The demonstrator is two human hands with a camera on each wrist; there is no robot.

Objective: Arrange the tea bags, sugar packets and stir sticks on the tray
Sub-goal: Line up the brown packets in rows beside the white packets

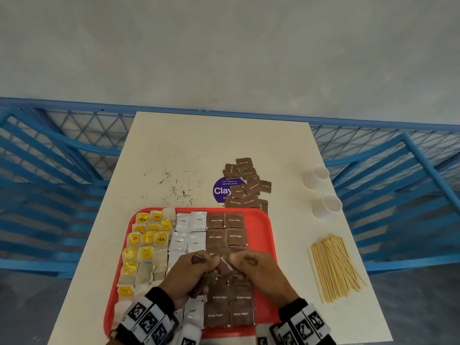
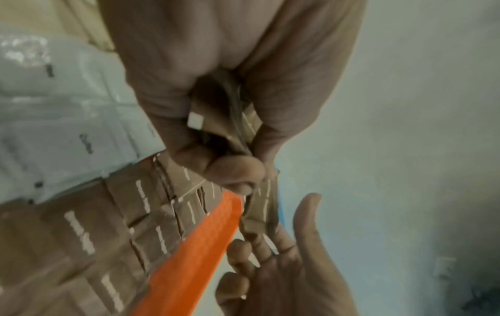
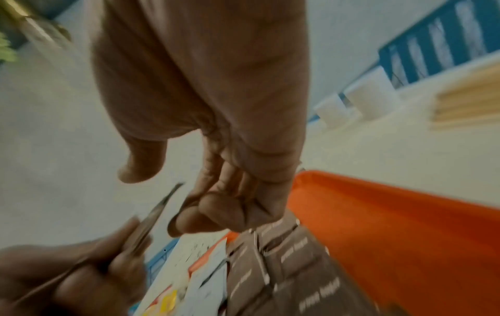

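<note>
The left hand [image 1: 185, 276] grips a stack of brown sugar packets [image 2: 230, 126] with curled fingers [image 2: 238, 171] above the red tray [image 1: 263, 235]. The right hand [image 1: 258, 272] is loosely curled just beside the stack; contact cannot be confirmed. Tea bags [image 1: 146, 245], coffee sachets [image 1: 190, 229] and brown sugar rows [image 1: 225, 229] fill the tray. Stir sticks [image 1: 334, 266] lie on the tabletop [image 1: 199, 145].
</note>
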